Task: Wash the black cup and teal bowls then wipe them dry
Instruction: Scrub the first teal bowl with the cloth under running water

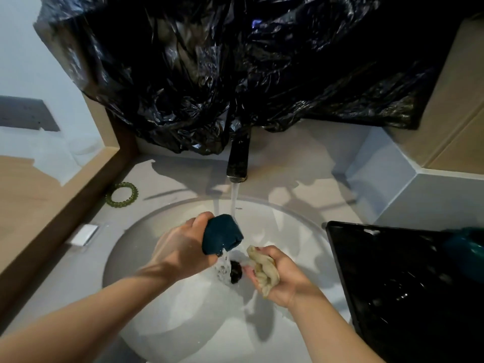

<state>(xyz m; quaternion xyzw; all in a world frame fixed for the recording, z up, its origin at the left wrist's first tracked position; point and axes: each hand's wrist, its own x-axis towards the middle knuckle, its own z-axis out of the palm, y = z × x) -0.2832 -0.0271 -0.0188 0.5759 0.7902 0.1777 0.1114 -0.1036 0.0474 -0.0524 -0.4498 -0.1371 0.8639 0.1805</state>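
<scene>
My left hand [183,247] grips a dark teal bowl [221,234], held upside down and tilted under the running water from the black faucet [238,159]. Water spills off its lower edge toward the drain [235,271]. My right hand [281,277] holds a crumpled beige cloth [262,269] just right of the bowl, a short gap apart from it. Both hands are over the white round sink [162,323]. Another teal bowl [466,254] sits at the right edge on a black tray [387,289]. The black cup is not visible.
Crinkled black plastic sheeting [235,69] hangs over the wall above the faucet. A green coiled hair tie [121,196] and a small white card [84,234] lie on the counter left of the sink. A wooden ledge [65,205] borders the left.
</scene>
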